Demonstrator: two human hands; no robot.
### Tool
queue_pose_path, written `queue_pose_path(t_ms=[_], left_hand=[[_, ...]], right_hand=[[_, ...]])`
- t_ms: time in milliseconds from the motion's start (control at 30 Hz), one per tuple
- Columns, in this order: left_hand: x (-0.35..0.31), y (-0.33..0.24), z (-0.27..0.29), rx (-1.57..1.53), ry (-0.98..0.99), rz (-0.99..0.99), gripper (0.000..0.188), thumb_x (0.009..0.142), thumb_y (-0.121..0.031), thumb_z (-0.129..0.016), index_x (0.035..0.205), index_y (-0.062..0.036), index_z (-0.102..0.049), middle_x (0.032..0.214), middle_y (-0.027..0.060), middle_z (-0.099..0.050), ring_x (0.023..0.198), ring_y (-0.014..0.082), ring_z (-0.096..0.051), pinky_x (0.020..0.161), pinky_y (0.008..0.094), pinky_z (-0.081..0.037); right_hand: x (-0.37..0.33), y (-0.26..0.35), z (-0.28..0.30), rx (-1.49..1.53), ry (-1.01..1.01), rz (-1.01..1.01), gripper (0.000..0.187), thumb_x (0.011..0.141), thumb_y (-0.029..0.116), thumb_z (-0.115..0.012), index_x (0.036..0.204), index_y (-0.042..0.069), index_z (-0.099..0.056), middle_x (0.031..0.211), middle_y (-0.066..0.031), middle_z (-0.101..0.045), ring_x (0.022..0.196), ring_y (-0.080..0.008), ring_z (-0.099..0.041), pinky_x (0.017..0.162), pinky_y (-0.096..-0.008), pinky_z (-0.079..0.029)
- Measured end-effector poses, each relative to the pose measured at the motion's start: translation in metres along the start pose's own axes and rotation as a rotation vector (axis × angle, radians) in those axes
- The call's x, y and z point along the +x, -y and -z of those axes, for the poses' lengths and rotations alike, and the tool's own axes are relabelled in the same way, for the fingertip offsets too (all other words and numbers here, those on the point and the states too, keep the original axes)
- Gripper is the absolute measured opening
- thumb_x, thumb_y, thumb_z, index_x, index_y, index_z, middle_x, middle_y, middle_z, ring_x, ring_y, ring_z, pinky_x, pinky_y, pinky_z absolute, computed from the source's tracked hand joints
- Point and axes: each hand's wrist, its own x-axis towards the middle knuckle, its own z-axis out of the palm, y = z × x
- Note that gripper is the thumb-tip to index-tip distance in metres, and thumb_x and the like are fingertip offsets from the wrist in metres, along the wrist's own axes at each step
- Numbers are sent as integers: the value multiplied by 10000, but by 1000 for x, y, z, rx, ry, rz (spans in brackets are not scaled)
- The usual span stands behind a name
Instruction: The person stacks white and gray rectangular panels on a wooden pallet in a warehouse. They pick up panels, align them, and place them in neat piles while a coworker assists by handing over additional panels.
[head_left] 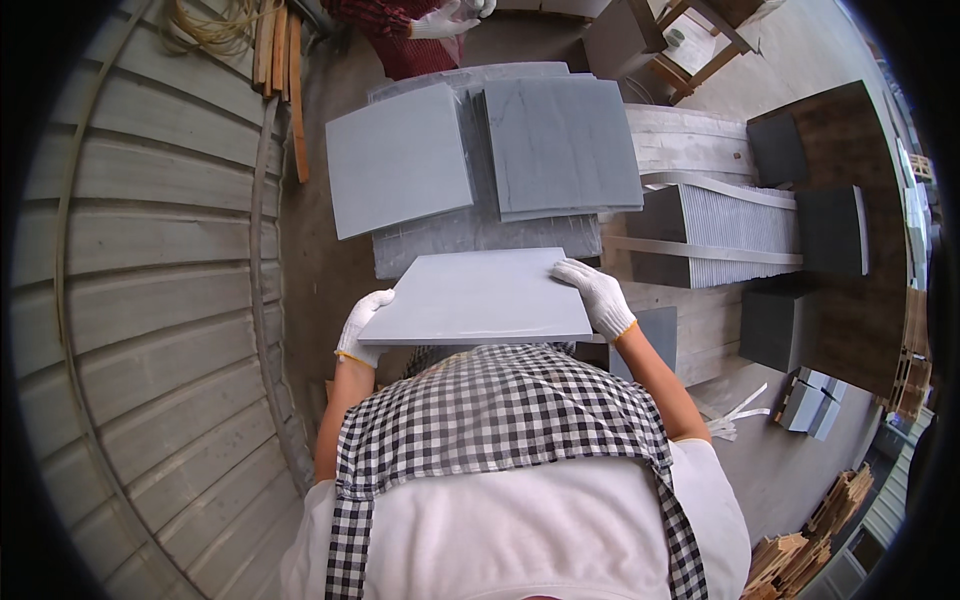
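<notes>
A flat light-grey stone tile [480,295] is held level in front of my checked apron, gripped at its two side edges. My left hand [362,325], in a white knitted glove with a yellow cuff, closes on the left edge. On the opposite edge my right hand [598,297], gloved alike, has its fingers over the top; the thumb is hidden. Just beyond lie two stacks on a grey stone slab [400,250]: a paler tile [398,160] on the left and a darker veined tile [563,145] on the right.
Ribbed metal wall panels [160,300] run along the left, with wooden strips [280,60] leaning there. To the right, a strapped row of thin tiles [740,235] stands on boards. Opposite me is another person in a red checked sleeve [370,15] and white gloves.
</notes>
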Motion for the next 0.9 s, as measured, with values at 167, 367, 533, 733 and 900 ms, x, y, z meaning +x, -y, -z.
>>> queue_pose_path(t_ms=[167, 367, 533, 733, 900], left_hand=[[3, 14, -11, 102, -73, -75, 231, 965, -170, -568, 1047, 14, -682, 946, 99, -714, 814, 183, -697, 720, 329, -576], [5, 11, -11, 78, -103, -80, 208, 962, -154, -554, 1014, 1, -683, 919, 83, -696, 792, 186, -672, 724, 328, -548], [1, 9, -23, 38, -151, -63, 206, 962, -156, -539, 1007, -9, -676, 919, 85, -693, 804, 192, -669, 742, 342, -545], [3, 21, -22, -57, -225, -40, 215, 960, -179, -547, 1009, -10, -671, 921, 88, -692, 798, 200, -664, 751, 348, -547], [20, 26, -16, -158, -174, -13, 210, 959, -176, -549, 1008, -11, -669, 911, 83, -685, 791, 201, -662, 744, 349, -547]], right_hand=[[-8, -29, -18, 63, -19, -56, 371, 899, 116, -544, 1254, 140, -649, 1309, -114, -650, 1253, -289, -592, 1029, -376, -502], [-5, -24, -20, 178, -27, -119, 377, 908, 169, -574, 1277, 126, -637, 1325, -125, -642, 1230, -290, -609, 1016, -366, -505], [-8, -31, -30, 341, -32, -542, 419, 972, 302, -599, 1319, 67, -604, 1256, -156, -681, 1097, -275, -685, 904, -356, -552], [-8, -2, 2, 1301, 7, -1104, 587, 1021, 470, -517, 1387, 11, -529, 1306, -187, -635, 1140, -252, -643, 958, -381, -518], [4, 43, 27, 1318, 63, -1275, 619, 931, 530, -649, 1343, 73, -585, 1263, -97, -622, 1083, -230, -616, 892, -405, -506]])
